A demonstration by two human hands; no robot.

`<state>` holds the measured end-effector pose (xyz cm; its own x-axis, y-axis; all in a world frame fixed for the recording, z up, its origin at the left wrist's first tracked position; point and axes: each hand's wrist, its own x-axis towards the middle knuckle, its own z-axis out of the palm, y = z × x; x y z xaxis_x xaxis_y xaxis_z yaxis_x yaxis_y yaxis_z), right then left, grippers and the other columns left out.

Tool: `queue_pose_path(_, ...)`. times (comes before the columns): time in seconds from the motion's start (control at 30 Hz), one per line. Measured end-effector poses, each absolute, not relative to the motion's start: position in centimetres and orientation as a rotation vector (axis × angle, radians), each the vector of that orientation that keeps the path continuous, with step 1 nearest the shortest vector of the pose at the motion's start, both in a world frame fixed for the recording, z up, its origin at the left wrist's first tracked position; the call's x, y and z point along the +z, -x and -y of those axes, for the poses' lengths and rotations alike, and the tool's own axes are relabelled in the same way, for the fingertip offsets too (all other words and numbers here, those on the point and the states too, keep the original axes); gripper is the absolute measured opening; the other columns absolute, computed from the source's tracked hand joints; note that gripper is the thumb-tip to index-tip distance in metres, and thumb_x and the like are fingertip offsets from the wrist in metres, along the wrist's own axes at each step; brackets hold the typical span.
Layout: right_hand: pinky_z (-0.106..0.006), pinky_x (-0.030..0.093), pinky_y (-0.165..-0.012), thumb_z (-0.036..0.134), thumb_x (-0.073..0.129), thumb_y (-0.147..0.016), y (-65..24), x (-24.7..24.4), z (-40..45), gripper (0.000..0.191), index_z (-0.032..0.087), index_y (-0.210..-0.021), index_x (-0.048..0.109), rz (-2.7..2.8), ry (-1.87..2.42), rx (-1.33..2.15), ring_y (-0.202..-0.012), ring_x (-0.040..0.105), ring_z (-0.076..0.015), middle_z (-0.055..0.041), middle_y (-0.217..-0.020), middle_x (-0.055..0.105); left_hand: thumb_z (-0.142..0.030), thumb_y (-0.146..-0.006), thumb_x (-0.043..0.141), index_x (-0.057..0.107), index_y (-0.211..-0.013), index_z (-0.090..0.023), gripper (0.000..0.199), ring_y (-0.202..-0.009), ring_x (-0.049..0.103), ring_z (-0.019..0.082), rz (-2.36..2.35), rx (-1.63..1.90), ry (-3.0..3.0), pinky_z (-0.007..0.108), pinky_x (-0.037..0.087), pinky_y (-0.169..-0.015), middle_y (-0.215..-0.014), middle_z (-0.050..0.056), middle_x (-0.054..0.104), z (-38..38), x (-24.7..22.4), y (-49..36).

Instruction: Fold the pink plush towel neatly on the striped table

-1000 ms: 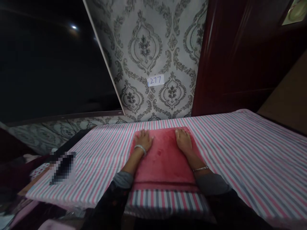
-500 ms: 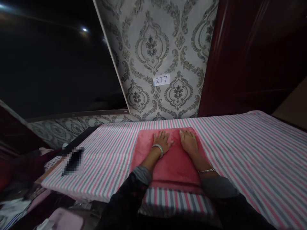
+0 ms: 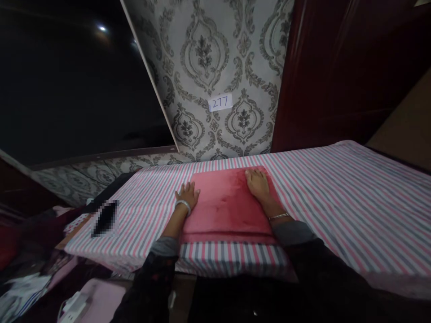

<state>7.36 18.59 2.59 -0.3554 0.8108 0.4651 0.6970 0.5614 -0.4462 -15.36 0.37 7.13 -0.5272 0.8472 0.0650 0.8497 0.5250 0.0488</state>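
Note:
A folded plush pink-red cloth (image 3: 225, 208) lies flat on a table covered by a striped tablecloth (image 3: 336, 202). At the cloth's left edge rests my left hand (image 3: 187, 196), its fingers spread, with a bracelet at the wrist. My right hand (image 3: 257, 183) lies palm down on the upper right part of the cloth, fingers stretched out. Neither hand grips anything. A fold line runs along the cloth's near edge, and the pile shows darker patches near my right hand.
A large dark screen (image 3: 77, 80) stands at the back left. A paper marked 277 (image 3: 220, 102) is on the patterned wall. A pixelated dark object (image 3: 105, 219) lies on the table's left side. Below left are a pink stool-like surface (image 3: 104, 298) and a white power strip (image 3: 74, 308).
My left hand has moved left, from the cloth's middle to its left edge. My right hand stays at the upper right. The view has shifted slightly.

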Motion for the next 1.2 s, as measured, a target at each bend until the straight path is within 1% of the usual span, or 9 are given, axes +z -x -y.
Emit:
queue_pose_path(0.07, -0.048, 0.029, -0.113, 0.032, 0.016, -0.100, -7.4, 3.1, -18.9, 0.059, 0.005, -0.129, 0.060, 2.122, 1.213, 0.272, -0.130, 0.048, -0.0300, -0.0187, -0.133, 0.060, -0.039, -0.099, 0.028, 0.037, -0.147, -0.009, 0.058, -0.146, 0.022, 0.040, 2.682, -0.126, 1.521, 0.068, 0.024, -0.109, -0.157, 0.021, 0.029, -0.2, 8.0, 14.0)
queue_pose_path(0.13, -0.047, 0.030, -0.113, 0.033, 0.012, -0.100, -7.4, 3.7, -19.2, 0.062, 0.004, -0.134, 0.055, 2.077, 1.233, 0.284, -0.133, 0.046, -0.0288, -0.0191, -0.138, 0.056, -0.038, -0.099, 0.028, 0.037, -0.147, -0.006, 0.058, -0.147, 0.019, 0.037, 2.609, -0.145, 1.594, 0.065, 0.021, -0.113, -0.158, 0.021, 0.026, -0.4, 8.6, 11.5)
queue_pose_path(0.23, -0.044, 0.031, -0.114, 0.036, 0.007, -0.101, -7.1, 4.2, -19.3, 0.065, 0.004, -0.141, 0.046, 1.934, 1.159, 0.359, -0.139, 0.039, -0.0253, -0.0189, -0.146, 0.047, -0.041, -0.099, 0.031, 0.036, -0.149, -0.014, 0.057, -0.149, 0.018, 0.028, 2.463, -0.171, 1.802, 0.056, 0.015, -0.119, -0.160, 0.013, 0.026, -1.0, 8.2, 6.2)
queue_pose_path(0.33, -0.038, 0.036, -0.111, 0.040, 0.004, -0.101, -7.1, 3.2, -18.6, 0.067, 0.007, -0.146, 0.040, 1.818, 1.055, 0.499, -0.139, 0.041, -0.0206, -0.0174, -0.148, 0.045, -0.048, -0.097, 0.032, 0.031, -0.151, -0.016, 0.063, -0.149, 0.018, 0.029, 2.311, -0.217, 2.045, 0.059, 0.016, -0.118, -0.160, 0.015, 0.024, -1.5, 6.2, 1.2)
queue_pose_path(0.47, -0.040, 0.038, -0.111, 0.042, 0.005, -0.100, -7.5, 0.9, -17.5, 0.070, 0.003, -0.143, 0.044, 1.744, 1.051, 0.613, -0.135, 0.045, -0.0218, -0.0204, -0.144, 0.050, -0.054, -0.096, 0.030, 0.030, -0.152, -0.019, 0.067, -0.149, 0.016, 0.032, 2.261, -0.226, 2.094, 0.068, 0.014, -0.114, -0.161, 0.015, 0.019, -1.5, 3.5, -1.7)
queue_pose_path(0.73, -0.043, 0.036, -0.113, 0.054, 0.020, -0.098, -7.7, -0.3, -17.4, 0.069, 0.007, -0.135, 0.054, 1.539, 0.894, 0.775, -0.131, 0.049, -0.0233, -0.0191, -0.139, 0.055, -0.059, -0.093, 0.039, 0.033, -0.152, -0.024, 0.068, -0.148, 0.020, 0.032, 2.322, -0.200, 1.906, 0.062, 0.017, -0.116, -0.160, 0.016, 0.024, 2.2, 3.2, 2.6)
queue_pose_path(0.9, -0.048, 0.034, -0.114, 0.061, 0.027, -0.095, -7.5, -0.5, -17.6, 0.069, 0.011, -0.130, 0.059, 1.455, 0.855, 0.832, -0.129, 0.052, -0.0255, -0.0177, -0.135, 0.059, -0.050, -0.096, 0.039, 0.035, -0.151, -0.021, 0.062, -0.148, 0.020, 0.033, 2.441, -0.097, 1.578, 0.063, 0.019, -0.115, -0.159, 0.016, 0.025, 6.5, 3.0, 7.0)
queue_pose_path(1.1, -0.049, 0.036, -0.113, 0.064, 0.031, -0.092, -7.3, -0.1, -17.3, 0.076, 0.004, -0.129, 0.058, 1.392, 0.858, 0.899, -0.129, 0.051, -0.0280, -0.0227, -0.135, 0.057, -0.043, -0.098, 0.034, 0.032, -0.151, -0.014, 0.060, -0.147, 0.023, 0.034, 2.667, -0.034, 1.439, 0.064, 0.025, -0.111, -0.158, 0.019, 0.026, 8.5, 4.5, 11.1)
queue_pose_path(1.2, -0.048, 0.038, -0.111, 0.061, 0.027, -0.095, -7.4, 1.2, -17.4, 0.070, 0.010, -0.134, 0.055, 1.358, 0.889, 0.965, -0.131, 0.050, -0.0258, -0.0176, -0.140, 0.054, -0.041, -0.098, 0.033, 0.033, -0.150, -0.010, 0.060, -0.148, 0.020, 0.032, 2.600, -0.087, 1.465, 0.061, 0.025, -0.113, -0.159, 0.020, 0.024, 6.5, 6.8, 11.9)
